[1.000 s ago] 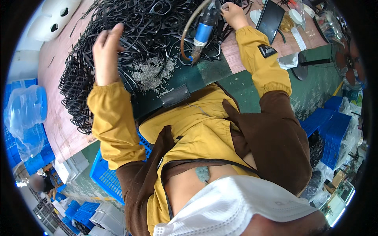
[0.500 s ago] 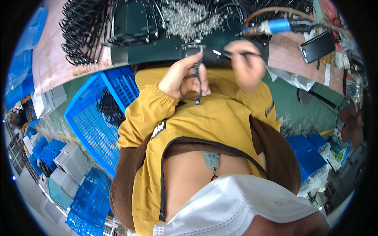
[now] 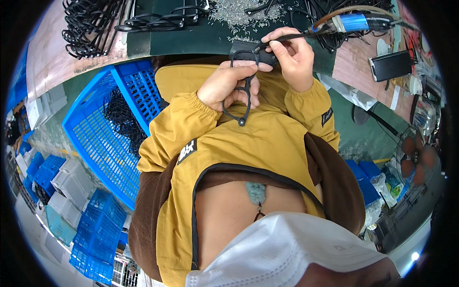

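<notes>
My left hand (image 3: 221, 85) grips a black eyeglass frame (image 3: 242, 121) near its middle, with the two rims one above the other. In my right hand (image 3: 297, 63), thumb and fingers pinch a black temple arm (image 3: 289, 36). The near end of the temple meets the upper corner of the frame; whether the hinge parts are engaged is too small to tell. Both hands are at the table's near edge, beside a small dark block (image 3: 268, 58). A heap of tiny silvery screws (image 3: 246, 15) lies on the dark green mat (image 3: 184, 44) beyond them.
Black glasses parts (image 3: 91, 26) are piled at the far left, with assembled-looking frames (image 3: 160, 21) beside them. A blue-bodied powered screwdriver (image 3: 355, 22) lies far right, near a dark phone-like device (image 3: 391, 66). A blue basket (image 3: 103, 129) with black parts stands at my left.
My right hand has moved in toward the frame, bringing the temple's end against its upper corner. My left hand still holds the frame. The view has shifted slightly.
</notes>
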Available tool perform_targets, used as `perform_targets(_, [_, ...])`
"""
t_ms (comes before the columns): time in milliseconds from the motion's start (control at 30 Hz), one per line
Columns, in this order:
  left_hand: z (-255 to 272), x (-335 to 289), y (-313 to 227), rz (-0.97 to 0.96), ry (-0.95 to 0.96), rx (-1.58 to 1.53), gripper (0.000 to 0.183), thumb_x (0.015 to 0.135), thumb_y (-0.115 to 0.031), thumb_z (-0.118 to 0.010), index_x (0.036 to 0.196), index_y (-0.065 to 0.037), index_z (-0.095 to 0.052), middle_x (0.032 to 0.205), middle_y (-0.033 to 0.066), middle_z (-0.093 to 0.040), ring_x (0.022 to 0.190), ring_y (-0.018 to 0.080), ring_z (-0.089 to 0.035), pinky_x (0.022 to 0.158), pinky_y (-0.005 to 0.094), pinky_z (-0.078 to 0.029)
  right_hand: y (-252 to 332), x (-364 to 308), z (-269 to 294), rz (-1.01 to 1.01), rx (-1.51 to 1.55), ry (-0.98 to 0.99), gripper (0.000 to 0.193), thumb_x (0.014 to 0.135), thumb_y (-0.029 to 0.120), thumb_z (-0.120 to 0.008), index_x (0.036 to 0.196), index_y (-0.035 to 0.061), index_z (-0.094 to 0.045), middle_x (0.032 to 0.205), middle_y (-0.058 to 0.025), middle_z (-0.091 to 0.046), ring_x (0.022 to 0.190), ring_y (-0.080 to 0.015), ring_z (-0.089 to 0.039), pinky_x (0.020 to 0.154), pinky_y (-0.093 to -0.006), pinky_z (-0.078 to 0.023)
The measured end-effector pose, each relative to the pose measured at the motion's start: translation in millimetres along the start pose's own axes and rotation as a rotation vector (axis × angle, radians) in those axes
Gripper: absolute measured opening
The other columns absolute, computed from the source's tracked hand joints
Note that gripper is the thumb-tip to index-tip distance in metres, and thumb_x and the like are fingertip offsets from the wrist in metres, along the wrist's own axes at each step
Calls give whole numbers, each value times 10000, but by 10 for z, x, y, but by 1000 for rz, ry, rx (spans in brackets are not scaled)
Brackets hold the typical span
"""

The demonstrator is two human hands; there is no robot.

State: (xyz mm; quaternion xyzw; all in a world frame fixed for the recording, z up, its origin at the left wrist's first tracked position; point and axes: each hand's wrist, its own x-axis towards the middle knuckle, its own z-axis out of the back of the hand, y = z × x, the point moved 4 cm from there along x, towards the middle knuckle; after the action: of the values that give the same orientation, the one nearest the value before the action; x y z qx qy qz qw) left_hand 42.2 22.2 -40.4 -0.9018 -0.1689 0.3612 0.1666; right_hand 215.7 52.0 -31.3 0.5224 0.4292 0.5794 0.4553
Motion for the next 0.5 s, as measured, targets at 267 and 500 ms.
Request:
perform_targets(267, [-35, 53, -66, -37, -94, 68, 313, 1043, -170, -468, 1167, 33, -671, 693, 80, -649, 581, 241, -707, 462, 272, -528, 42, 236, 2, -4, -247, 294, 113, 985, -24, -568, 1022, -73, -662, 1035, -94, -696, 752, -132, -667, 696, -266, -565])
perform_targets(500, [33, -17, -155, -153, -24, 54, 316, 1062, -202, -475, 1188, 23, -659, 673, 49, -613, 611, 184, -671, 614, 273, -536, 275, 410, -29, 99, -267, 336, 287, 926, 25, -655, 1211, -2, -679, 1130, -122, -672, 943, -205, -688, 836, -312, -556])
